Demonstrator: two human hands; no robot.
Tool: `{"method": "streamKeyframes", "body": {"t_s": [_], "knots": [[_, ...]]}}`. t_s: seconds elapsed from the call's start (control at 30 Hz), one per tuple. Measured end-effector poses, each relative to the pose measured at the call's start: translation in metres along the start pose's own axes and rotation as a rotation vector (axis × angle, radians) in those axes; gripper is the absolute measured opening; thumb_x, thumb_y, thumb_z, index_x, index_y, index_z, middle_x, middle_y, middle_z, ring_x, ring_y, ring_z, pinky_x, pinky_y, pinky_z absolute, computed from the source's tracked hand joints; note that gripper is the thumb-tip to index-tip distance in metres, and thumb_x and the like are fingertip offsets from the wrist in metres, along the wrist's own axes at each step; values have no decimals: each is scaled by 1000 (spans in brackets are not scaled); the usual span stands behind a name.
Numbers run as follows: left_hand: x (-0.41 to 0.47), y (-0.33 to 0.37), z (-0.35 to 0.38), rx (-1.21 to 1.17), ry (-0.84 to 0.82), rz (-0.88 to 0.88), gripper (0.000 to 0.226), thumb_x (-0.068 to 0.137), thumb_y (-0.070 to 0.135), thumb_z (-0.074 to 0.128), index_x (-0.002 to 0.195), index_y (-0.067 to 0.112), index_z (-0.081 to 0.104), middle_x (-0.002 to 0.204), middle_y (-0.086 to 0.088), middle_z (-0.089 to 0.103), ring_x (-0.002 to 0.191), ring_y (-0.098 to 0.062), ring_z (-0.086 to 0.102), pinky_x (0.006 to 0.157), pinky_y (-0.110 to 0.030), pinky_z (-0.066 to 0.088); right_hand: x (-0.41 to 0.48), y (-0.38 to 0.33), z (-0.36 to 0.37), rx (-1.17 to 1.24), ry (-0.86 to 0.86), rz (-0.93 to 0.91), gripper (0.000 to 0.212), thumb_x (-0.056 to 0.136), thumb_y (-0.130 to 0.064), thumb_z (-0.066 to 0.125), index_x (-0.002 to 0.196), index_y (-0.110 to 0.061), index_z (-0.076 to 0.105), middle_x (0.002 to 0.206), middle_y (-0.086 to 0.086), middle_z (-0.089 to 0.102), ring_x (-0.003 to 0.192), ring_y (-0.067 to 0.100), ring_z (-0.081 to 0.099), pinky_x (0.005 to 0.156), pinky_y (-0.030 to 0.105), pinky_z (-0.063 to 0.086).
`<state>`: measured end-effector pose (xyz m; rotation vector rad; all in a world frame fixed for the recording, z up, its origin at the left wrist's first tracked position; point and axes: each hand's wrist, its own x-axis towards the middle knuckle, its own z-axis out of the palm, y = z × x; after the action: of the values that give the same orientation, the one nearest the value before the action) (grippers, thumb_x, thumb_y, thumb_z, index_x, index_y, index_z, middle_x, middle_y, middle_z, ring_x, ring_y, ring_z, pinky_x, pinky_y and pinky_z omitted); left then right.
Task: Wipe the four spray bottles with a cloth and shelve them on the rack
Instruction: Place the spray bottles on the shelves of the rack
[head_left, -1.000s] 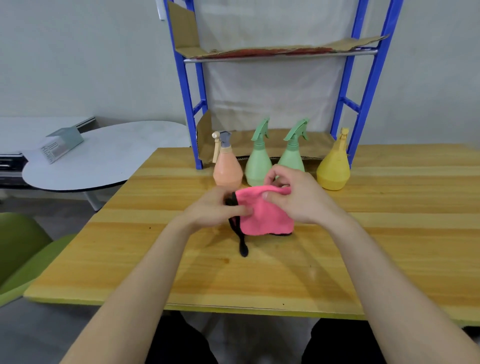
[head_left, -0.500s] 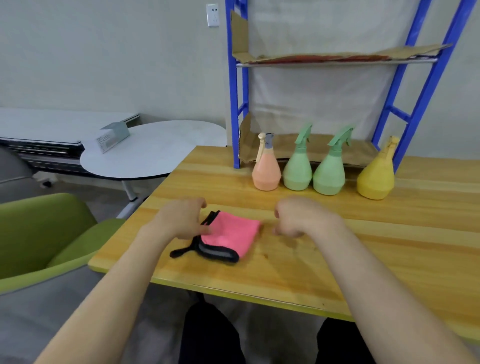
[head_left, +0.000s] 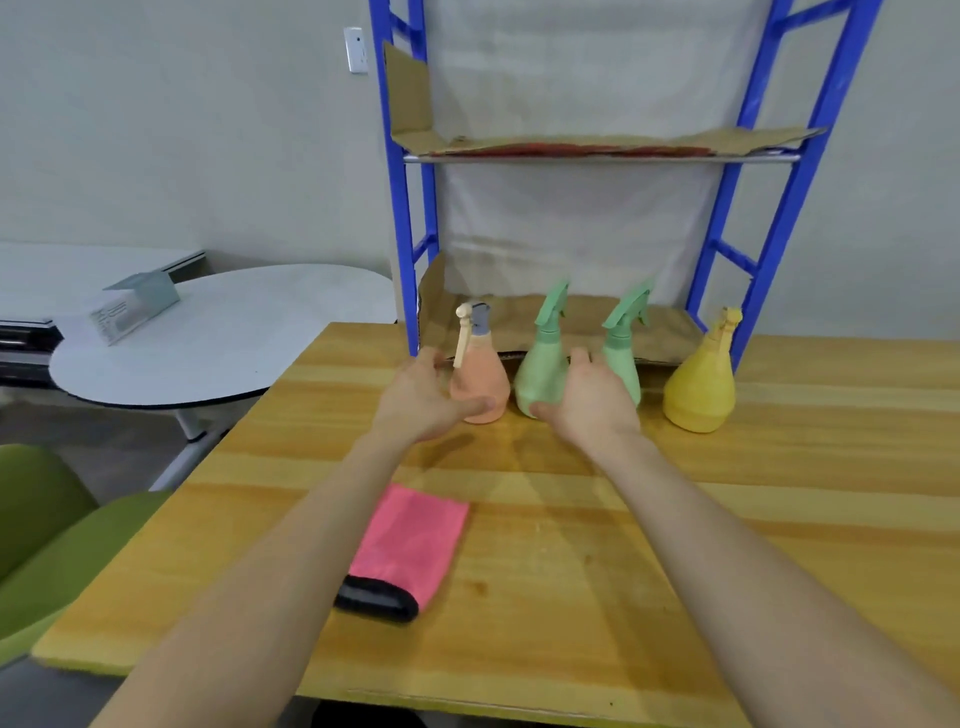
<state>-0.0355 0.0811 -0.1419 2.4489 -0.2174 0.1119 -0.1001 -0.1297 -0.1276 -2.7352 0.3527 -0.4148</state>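
Four spray bottles stand in a row on the wooden table (head_left: 675, 519) in front of the blue rack (head_left: 769, 208): orange (head_left: 485, 374), green (head_left: 543, 364), a second green (head_left: 623, 358) and yellow (head_left: 701, 389). My left hand (head_left: 421, 405) is cupped around the left side of the orange bottle, with its thumb on the bottle's lower front. At the first green bottle, my right hand (head_left: 592, 405) curves around the right side, thumb at the base. Both bottles rest on the table. The pink cloth (head_left: 410, 535) with a black edge lies near me, with no hand on it.
The rack's lower shelf (head_left: 665, 332) and upper shelf (head_left: 597, 148) are lined with cardboard and hold no bottles. A round white table (head_left: 218, 338) with a grey box (head_left: 135, 306) stands to the left. A green chair (head_left: 52, 545) sits at the table's near left corner.
Both hands let go of the pink cloth, which now lies flat on the table. They moved forward to the orange and first green bottles.
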Motion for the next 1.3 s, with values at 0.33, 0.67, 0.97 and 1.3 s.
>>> {"method": "streamKeyframes", "body": {"t_s": [0.33,0.67,0.97,1.3], "knots": [[39,-12,35,-127,-20,-57,80,65,53,99,123,21,54,105,7,63,104,-23,63,82,-35,52,51,-12,24,91,-70,89,94,66,-43,100,133,-6,46,129,17,61,118,35,67,94,40,54],[-4,-3,-33,-229,80,-27,97,61,54,98,141,17,59,114,7,70,102,-18,70,84,-36,61,24,-21,-3,69,-10,49,85,66,-56,95,127,-13,54,115,7,69,104,29,71,77,34,53],[0,107,-136,-334,285,211,69,68,48,97,124,29,62,108,7,72,97,-14,72,71,-23,51,25,-46,-162,168,222,-49,87,56,-80,81,118,-23,59,106,2,69,98,27,69,77,39,59],[123,228,-170,-334,292,305,89,66,51,100,135,18,55,121,3,65,106,-19,65,86,-31,55,168,-30,-272,131,472,-19,87,61,-75,85,118,-15,61,108,7,68,97,32,66,72,38,53]]}}
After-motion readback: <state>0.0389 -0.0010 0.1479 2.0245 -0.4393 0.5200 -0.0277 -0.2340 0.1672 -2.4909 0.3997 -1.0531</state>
